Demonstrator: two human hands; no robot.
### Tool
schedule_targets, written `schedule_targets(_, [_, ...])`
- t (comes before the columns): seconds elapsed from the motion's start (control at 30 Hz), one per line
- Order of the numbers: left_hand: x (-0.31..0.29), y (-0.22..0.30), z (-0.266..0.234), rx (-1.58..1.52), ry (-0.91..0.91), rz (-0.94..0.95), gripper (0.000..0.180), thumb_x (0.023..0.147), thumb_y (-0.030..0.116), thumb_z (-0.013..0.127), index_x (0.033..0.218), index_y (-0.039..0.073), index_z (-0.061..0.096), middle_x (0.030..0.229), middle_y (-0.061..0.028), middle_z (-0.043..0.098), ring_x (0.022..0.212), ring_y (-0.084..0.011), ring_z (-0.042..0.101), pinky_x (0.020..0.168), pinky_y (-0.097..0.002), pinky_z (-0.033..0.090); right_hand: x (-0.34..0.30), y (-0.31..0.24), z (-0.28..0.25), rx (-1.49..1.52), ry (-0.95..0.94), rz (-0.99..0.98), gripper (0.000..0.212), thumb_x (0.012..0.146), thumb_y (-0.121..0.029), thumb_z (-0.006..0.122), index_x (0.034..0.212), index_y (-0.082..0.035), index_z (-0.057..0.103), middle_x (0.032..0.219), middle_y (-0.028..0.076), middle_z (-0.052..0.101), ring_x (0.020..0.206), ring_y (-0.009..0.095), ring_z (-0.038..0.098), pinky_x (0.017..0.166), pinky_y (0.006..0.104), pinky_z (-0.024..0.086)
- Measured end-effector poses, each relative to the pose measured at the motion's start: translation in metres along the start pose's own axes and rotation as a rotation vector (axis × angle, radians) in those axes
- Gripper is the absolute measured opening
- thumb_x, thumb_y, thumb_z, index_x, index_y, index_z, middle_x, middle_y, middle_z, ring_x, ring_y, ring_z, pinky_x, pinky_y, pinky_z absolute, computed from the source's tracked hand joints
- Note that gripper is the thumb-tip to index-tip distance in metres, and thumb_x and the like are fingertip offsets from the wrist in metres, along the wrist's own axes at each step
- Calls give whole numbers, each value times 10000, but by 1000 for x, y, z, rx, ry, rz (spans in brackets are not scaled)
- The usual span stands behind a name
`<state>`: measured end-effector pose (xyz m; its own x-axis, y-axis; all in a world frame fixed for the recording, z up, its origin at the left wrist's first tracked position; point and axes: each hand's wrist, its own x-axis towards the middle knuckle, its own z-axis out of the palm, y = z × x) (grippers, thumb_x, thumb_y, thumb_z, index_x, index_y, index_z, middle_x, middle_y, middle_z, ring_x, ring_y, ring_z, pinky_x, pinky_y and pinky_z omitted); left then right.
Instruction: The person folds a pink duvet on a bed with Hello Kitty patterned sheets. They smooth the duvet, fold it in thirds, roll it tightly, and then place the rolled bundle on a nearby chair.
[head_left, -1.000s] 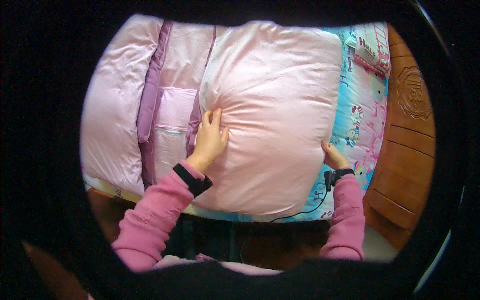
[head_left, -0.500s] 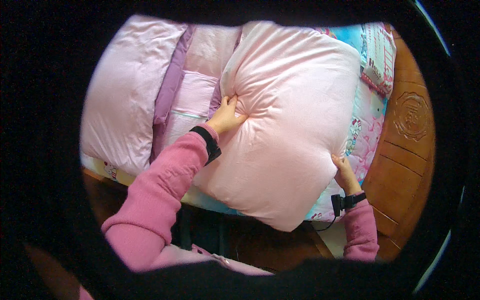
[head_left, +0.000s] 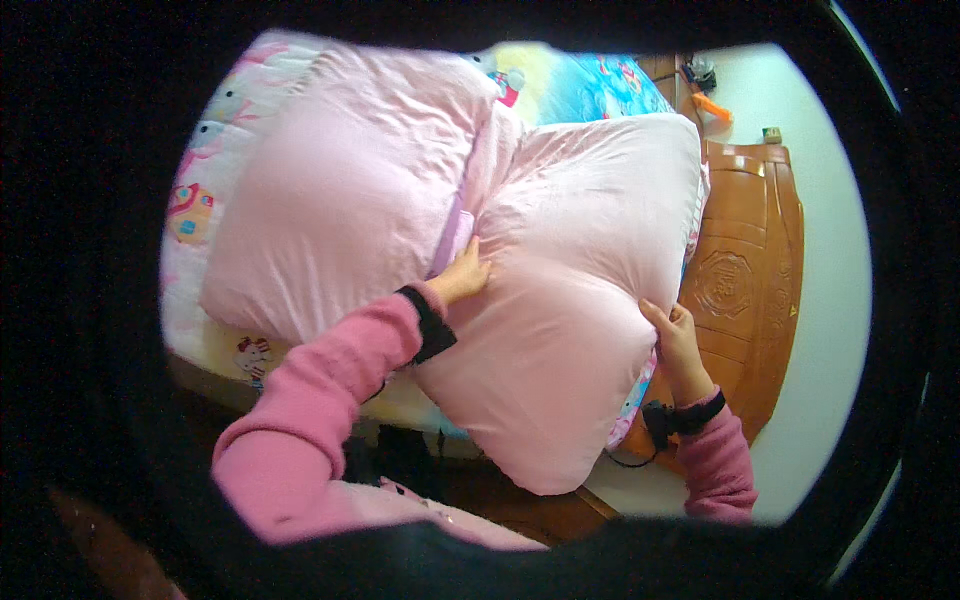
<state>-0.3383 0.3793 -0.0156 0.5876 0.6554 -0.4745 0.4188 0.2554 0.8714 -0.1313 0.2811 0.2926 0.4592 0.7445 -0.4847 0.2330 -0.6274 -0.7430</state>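
A thick, pale pink quilt (head_left: 555, 360) lies folded on the bed, its right puffy part creased in a line running between my two hands. My left hand (head_left: 465, 273) is closed on this part's inner edge, near the quilt's middle. At the outer right edge, my right hand (head_left: 680, 340) pinches the fabric with thumb and fingers. The quilt's left folded part (head_left: 350, 190) lies flat and plump, untouched by either hand. Between the two parts shows a narrow purple strip (head_left: 452, 232) of cloth, partly hidden by my left hand and the fold.
Under the quilt spreads a cartoon-patterned bed sheet (head_left: 190, 250), with blue and yellow areas at the far side. A carved brown wooden headboard (head_left: 745, 290) stands at the right, before a white wall (head_left: 830, 300). An orange object (head_left: 712, 108) lies at the far right.
The view has swung right, showing more headboard and the wall. The quilt's right part has become pinched into a deep crease between my hands, and the gap beside the left part has narrowed.
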Motion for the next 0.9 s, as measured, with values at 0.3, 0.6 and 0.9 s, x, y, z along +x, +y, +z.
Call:
schedule_targets(0.3, [-290,31,-229,-481,2,122,891,901,484,603,1476,-56,190,1498,-277,282,1389,-386,304,1142,-422,247,46,-170,235,-437,-125,-127,288,804,-223,721,837,61,686,675,53,620,523,130,557,464,296,453])
schedule_targets(0.6, [-314,-17,-300,-54,219,12,1152,710,453,802,1474,-77,122,1453,-309,316,1350,-426,353,1078,-456,358,138,-163,471,-1022,-323,-185,264,810,-159,596,782,91,672,745,181,697,656,291,695,588,393,563])
schedule_targets(0.9, [-277,-109,-285,117,362,-258,1137,616,348,854,1482,31,188,1306,-266,461,1151,-456,505,950,-495,450,151,-177,481,-651,-820,109,279,893,-240,643,1078,-32,668,934,102,700,848,191,688,667,351,574])
